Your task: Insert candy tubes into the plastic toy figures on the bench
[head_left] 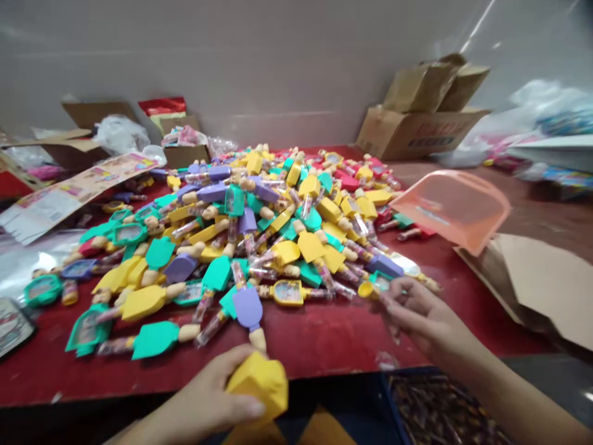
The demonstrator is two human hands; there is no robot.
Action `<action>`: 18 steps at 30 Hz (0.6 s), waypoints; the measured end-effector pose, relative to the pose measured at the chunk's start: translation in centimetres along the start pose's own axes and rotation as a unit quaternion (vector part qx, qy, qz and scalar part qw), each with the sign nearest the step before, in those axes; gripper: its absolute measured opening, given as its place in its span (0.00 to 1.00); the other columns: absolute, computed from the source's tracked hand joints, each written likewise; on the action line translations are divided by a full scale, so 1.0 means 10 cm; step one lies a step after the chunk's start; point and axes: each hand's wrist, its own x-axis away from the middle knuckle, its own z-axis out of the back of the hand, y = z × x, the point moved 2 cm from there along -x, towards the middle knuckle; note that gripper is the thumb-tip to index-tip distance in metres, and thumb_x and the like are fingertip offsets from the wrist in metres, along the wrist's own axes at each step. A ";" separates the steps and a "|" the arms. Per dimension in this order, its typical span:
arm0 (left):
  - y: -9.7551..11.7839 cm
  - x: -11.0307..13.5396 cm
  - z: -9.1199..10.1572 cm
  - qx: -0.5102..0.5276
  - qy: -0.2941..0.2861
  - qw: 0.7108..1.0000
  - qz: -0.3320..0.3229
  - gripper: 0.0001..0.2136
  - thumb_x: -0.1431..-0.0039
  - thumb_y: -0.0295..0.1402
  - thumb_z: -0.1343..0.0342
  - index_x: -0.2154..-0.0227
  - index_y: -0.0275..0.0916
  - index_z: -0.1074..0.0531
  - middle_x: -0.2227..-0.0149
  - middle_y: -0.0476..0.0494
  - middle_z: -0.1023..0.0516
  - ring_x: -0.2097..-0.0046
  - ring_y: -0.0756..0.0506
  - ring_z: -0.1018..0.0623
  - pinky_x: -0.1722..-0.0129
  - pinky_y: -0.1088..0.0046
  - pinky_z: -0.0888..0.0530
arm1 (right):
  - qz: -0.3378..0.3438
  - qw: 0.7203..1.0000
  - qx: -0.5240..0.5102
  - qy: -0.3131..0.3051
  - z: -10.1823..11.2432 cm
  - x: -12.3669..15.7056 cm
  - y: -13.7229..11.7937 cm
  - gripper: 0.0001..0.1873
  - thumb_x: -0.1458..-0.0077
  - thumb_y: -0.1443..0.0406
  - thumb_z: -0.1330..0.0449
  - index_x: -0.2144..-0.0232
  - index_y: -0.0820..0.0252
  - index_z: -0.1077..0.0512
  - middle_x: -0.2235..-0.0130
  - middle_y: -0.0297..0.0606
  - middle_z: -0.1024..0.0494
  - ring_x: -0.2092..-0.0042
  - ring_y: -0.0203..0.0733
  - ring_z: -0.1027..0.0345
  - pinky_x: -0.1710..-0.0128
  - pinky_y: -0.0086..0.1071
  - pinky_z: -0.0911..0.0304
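Observation:
A large heap of plastic toy pieces covers the middle of the red table. The pieces have yellow, teal, purple and red paddle shapes, small flesh-toned arms and clear tubes of candy. At the near edge, my left hand grips a yellow plastic piece, which hides part of my fingers. My right hand is at the heap's near right side, its fingertips pinching a small yellow plastic piece. A teal-framed toy lies against those fingers.
A peach plastic scoop rests at the table's right. Cardboard boxes and plastic bags stand behind. A printed card sheet lies at the left. Below the near edge is a blue crate holding dark items.

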 end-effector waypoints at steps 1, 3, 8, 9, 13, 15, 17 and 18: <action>-0.03 -0.05 -0.07 0.022 -0.011 1.000 0.008 0.24 0.58 0.46 0.36 0.62 0.35 0.31 0.69 0.50 0.30 0.69 0.51 0.31 0.69 0.76 0.33 | 0.004 0.998 -0.030 -0.055 -0.13 0.17 -0.09 0.15 0.41 0.52 0.46 0.65 0.55 0.43 0.69 0.34 0.30 0.73 0.39 0.34 0.75 0.30 0.36; -0.05 -0.12 -0.20 0.049 -0.030 0.998 0.019 0.24 0.62 0.43 0.35 0.64 0.34 0.32 0.70 0.51 0.31 0.69 0.52 0.33 0.70 0.78 0.35 | 0.049 0.986 -0.020 -0.157 -0.34 0.41 -0.29 0.07 0.39 0.59 0.46 0.60 0.53 0.40 0.63 0.35 0.30 0.64 0.40 0.32 0.67 0.29 0.34; -0.07 -0.04 -0.33 0.026 -0.043 0.995 0.090 0.20 0.64 0.39 0.35 0.68 0.34 0.33 0.73 0.53 0.34 0.72 0.53 0.36 0.73 0.80 0.37 | 0.330 0.889 0.233 -0.213 -0.69 0.58 -0.59 0.12 0.32 0.66 0.58 0.54 0.60 0.37 0.64 0.40 0.27 0.66 0.40 0.33 0.70 0.30 0.37; -0.09 0.00 -0.33 0.007 -0.043 0.994 0.101 0.20 0.64 0.40 0.35 0.69 0.35 0.33 0.74 0.53 0.34 0.72 0.53 0.36 0.74 0.80 0.38 | 0.383 0.861 0.267 -0.203 -0.76 0.58 -0.62 0.15 0.32 0.67 0.61 0.56 0.62 0.35 0.69 0.39 0.28 0.71 0.40 0.35 0.73 0.31 0.39; -0.30 0.19 -0.33 -0.084 -0.046 0.989 0.114 0.20 0.63 0.44 0.36 0.71 0.36 0.32 0.75 0.53 0.34 0.73 0.53 0.36 0.77 0.81 0.40 | 0.508 0.757 0.339 -0.234 -0.98 0.61 -0.74 0.24 0.33 0.73 0.66 0.62 0.70 0.30 0.75 0.37 0.30 0.76 0.40 0.41 0.74 0.37 0.44; -0.42 0.26 -0.37 -0.057 -0.050 0.990 0.116 0.20 0.61 0.45 0.36 0.70 0.36 0.32 0.74 0.53 0.33 0.73 0.53 0.36 0.77 0.81 0.39 | 0.526 0.734 0.348 -0.250 -1.05 0.63 -0.80 0.26 0.33 0.74 0.67 0.63 0.70 0.28 0.74 0.37 0.30 0.75 0.40 0.41 0.73 0.37 0.45; -0.52 0.31 -0.41 -0.025 -0.056 0.991 0.120 0.20 0.62 0.45 0.36 0.70 0.37 0.33 0.74 0.53 0.32 0.73 0.53 0.35 0.77 0.81 0.38 | 0.520 0.739 0.341 -0.257 -1.09 0.67 -0.82 0.25 0.33 0.72 0.64 0.65 0.70 0.28 0.76 0.37 0.31 0.76 0.40 0.42 0.74 0.37 0.47; -0.54 0.33 -0.43 -0.037 -0.053 0.991 0.117 0.21 0.62 0.46 0.36 0.70 0.37 0.32 0.74 0.53 0.32 0.73 0.53 0.34 0.77 0.81 0.38 | 0.503 0.751 0.334 -0.267 -1.11 0.69 -0.80 0.24 0.32 0.70 0.63 0.66 0.69 0.28 0.76 0.37 0.32 0.76 0.41 0.42 0.75 0.37 0.47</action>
